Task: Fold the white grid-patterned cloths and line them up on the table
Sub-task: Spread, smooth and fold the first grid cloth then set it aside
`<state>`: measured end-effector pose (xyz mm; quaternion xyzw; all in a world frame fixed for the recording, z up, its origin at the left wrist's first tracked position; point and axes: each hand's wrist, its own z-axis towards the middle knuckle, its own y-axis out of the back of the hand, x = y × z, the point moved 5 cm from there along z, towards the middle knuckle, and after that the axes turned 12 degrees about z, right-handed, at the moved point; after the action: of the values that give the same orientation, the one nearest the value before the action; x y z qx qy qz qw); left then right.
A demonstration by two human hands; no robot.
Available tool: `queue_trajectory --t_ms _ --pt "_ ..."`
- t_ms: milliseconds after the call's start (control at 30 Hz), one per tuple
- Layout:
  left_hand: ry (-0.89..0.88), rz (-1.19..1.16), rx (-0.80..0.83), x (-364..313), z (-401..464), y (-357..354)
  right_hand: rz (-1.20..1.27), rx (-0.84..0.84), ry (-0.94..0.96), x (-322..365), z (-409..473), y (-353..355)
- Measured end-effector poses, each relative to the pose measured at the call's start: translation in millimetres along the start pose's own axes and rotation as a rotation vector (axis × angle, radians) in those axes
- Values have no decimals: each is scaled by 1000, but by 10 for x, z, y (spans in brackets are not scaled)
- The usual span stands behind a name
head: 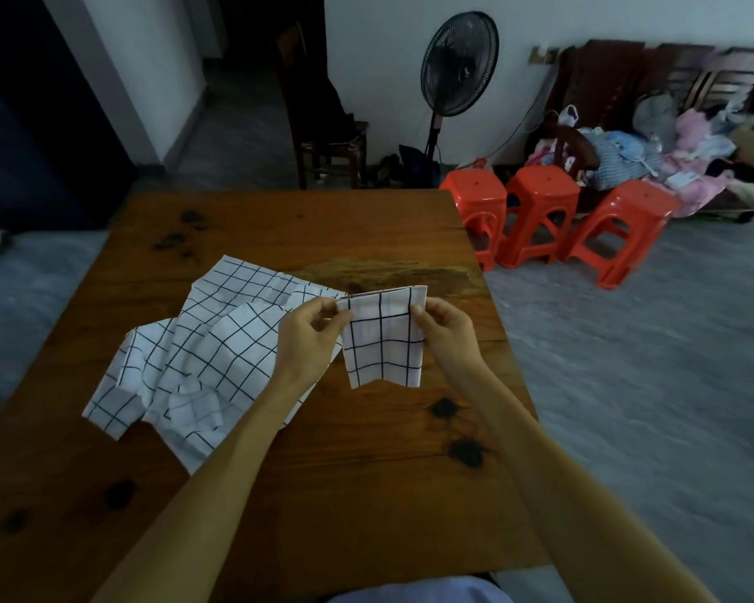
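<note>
A small folded white cloth with a black grid (384, 341) hangs above the wooden table (305, 463), held by its top edge. My left hand (310, 330) pinches its upper left corner, and my right hand (442, 326) pinches its upper right corner. The lower edge of this cloth hangs free. To the left, a loose heap of white grid-patterned cloths (192, 354) lies rumpled and unfolded on the table, partly under my left forearm.
Three orange plastic stools (549, 224) stand on the floor off the table's far right corner. A black standing fan (458, 67) and a dark wooden chair (323, 115) are behind the table. Clothes are heaped on a bench (671, 141) at the right.
</note>
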<state>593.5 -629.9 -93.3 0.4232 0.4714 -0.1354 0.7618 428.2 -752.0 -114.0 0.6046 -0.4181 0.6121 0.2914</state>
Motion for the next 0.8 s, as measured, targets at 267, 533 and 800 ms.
queue_trajectory --t_ms 267,533,800 --pt "46 -4 -19 153 -266 -90 146 -77 -69 -21 -222 -56" --pt "102 -101 11 76 -547 -259 -156 -106 -79 -217 -625 153" --pt "105 -114 59 -49 -665 -550 -135 -156 -78 -54 -771 441"
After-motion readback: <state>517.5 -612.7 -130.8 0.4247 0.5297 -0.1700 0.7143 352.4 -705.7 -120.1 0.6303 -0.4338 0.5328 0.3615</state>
